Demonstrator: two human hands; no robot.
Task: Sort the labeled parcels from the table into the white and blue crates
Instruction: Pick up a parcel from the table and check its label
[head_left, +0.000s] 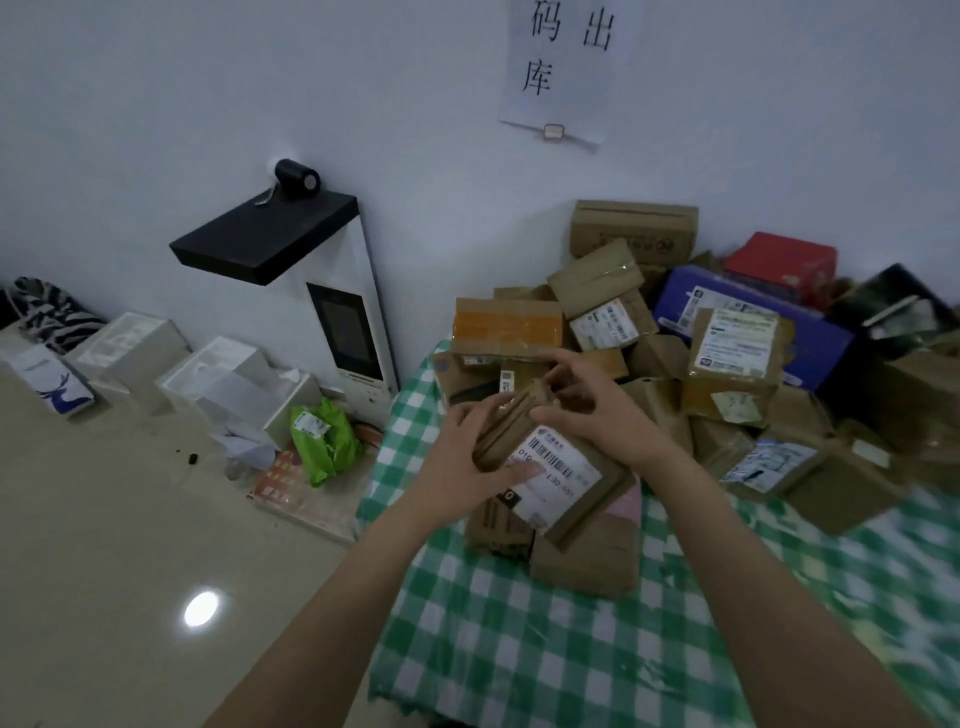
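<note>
Brown cardboard makes up the labelled parcel that both hands hold over the near left part of the table, above the green-and-white checked tablecloth. The left hand grips the parcel's left edge, its thumb lying flat across the white barcode label. The right hand comes in from the right with curled fingers closed over the parcel's far upper edge. Both forearms reach up from the bottom of the view and the hands sit close together, with the parcel tilted between them.

Directly under the held parcel lie two more brown parcels, with a pink item showing at their right. Behind and to the right, a heap of cardboard parcels crowds the back of the table against the wall. It includes an orange-taped parcel, an upright labelled box, a blue box and a red box.

Left of the table, on the floor, stands a white machine with a black top and a dark screen, and a black roll rests on it. Near its foot lie a green mailer bag and several white boxes. A paper sign hangs on the wall.
</note>
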